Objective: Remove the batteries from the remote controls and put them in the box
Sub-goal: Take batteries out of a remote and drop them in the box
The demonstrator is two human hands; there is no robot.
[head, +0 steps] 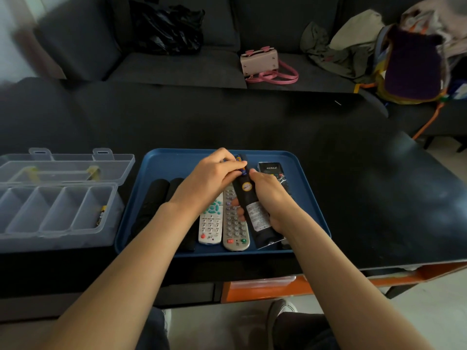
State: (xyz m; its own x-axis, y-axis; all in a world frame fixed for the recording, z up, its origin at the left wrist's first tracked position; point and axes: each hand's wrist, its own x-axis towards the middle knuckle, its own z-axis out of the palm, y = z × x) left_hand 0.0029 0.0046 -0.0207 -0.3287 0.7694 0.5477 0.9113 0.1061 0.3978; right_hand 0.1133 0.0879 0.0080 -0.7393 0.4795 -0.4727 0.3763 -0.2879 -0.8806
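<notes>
My right hand [270, 198] grips a black remote [252, 205] turned back-side up above the blue tray [177, 162]. Its battery bay at the far end is open, and a blue-and-yellow battery [240, 164] shows there. My left hand [214, 176] pinches at that battery with its fingertips. A white remote [211, 223] and a grey remote [235, 228] lie face up on the tray. Two black remotes [154, 198] lie at the tray's left. The clear plastic box [58, 210] stands open left of the tray, with one battery [101, 214] in its rightmost compartment.
A small black remote in a plastic wrapper [271, 170] lies at the tray's far right. The table [353, 185] is black, with a dark sofa behind it holding a pink handbag [262, 64], a black bag [166, 26] and clothes. An orange drawer [265, 289] shows under the table's front edge.
</notes>
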